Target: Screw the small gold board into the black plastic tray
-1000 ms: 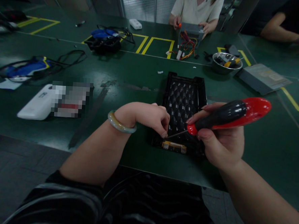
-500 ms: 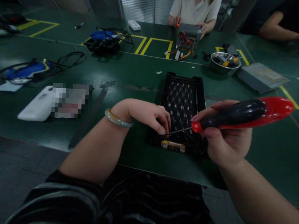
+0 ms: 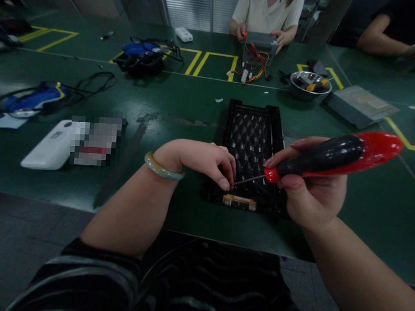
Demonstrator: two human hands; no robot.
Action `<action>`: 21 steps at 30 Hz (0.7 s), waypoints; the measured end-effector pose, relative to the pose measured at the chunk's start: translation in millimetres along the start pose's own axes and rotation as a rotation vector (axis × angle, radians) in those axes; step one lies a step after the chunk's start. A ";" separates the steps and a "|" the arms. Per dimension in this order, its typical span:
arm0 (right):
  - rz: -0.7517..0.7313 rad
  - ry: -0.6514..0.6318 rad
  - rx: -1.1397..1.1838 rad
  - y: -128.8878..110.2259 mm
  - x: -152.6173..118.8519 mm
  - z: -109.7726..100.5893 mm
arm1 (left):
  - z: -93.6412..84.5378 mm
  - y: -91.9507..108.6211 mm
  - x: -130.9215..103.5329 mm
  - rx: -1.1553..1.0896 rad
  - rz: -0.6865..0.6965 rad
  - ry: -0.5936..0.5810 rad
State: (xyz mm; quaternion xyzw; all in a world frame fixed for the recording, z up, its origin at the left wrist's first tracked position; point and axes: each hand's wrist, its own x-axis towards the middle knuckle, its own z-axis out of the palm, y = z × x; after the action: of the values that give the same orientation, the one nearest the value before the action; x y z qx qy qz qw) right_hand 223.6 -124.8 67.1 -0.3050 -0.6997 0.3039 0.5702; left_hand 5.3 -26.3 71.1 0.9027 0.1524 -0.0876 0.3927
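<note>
My right hand (image 3: 319, 197) is wrapped round the red and black handle of a screwdriver (image 3: 329, 156). Its thin shaft slants down to the left, its tip meeting the fingertips of my left hand (image 3: 212, 163). Those fingers are pinched together at the tip; whatever is between them is too small to make out. Both hands are over a black plastic casing (image 3: 253, 135) with a patterned inner face, lying flat on the table. At its near end sits a small orange-brown circuit board (image 3: 239, 202) with metal connectors. My left wrist wears a bangle (image 3: 162, 168).
Left of me lie a white phone-like case (image 3: 51, 143) and a blurred-out item (image 3: 97, 141). Blue devices with cables (image 3: 35, 99) are farther left. Ahead, a metal bowl (image 3: 310, 92) holds tools beside a grey metal box (image 3: 361, 106). Across the green table, a person handles a wired unit (image 3: 259, 46).
The whole view has shifted slightly. Both hands keep almost the same pose, with the screwdriver tip still at my left fingertips.
</note>
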 end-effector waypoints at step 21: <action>-0.089 0.011 0.071 5.3 -2.5 -1.0 | 6.7 5.6 -0.4 0.109 -0.131 0.081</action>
State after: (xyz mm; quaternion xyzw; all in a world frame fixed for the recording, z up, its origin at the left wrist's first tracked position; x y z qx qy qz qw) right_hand 225.3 -123.3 61.6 -0.2550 -0.6980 0.3013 0.5975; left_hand 6.6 -34.9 70.5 0.9135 0.2220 -0.0846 0.3301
